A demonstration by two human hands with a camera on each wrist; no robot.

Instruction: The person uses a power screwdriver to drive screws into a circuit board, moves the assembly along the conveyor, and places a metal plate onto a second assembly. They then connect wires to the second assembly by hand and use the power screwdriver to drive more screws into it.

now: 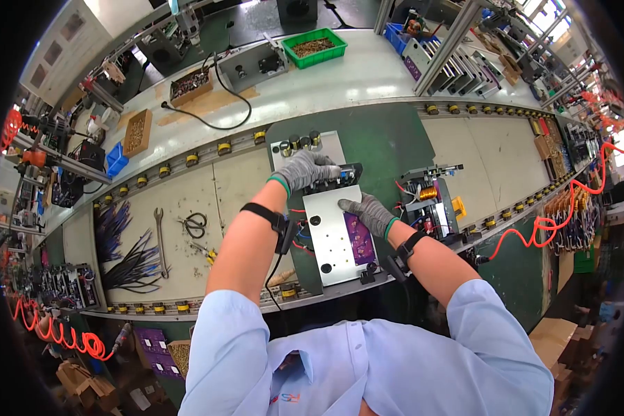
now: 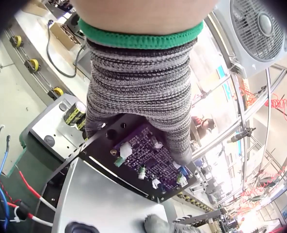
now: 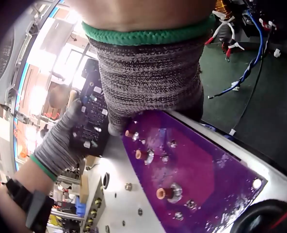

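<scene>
In the head view my left hand [image 1: 304, 170] grips a black panel [image 1: 347, 173] at the far end of a silver metal plate [image 1: 329, 243]. Seen from the left wrist, the fingers [image 2: 177, 145] lie over this panel, which carries a crowded circuit board [image 2: 148, 155]. My right hand [image 1: 371, 213] holds the plate by its right edge, thumb on top. Under that hand, in the right wrist view, a shiny purple board [image 3: 192, 170] with copper-coloured posts is fixed to the plate. The right fingers beneath the plate are hidden.
Right of the plate stands an open assembly with a copper coil [image 1: 428, 193]. Behind the left hand is a silver plate with capacitors [image 1: 305, 142]. A wrench [image 1: 160, 239], scissors [image 1: 195, 224] and black cables [image 1: 135, 267] lie left. A green bin of screws [image 1: 314, 47] stands beyond.
</scene>
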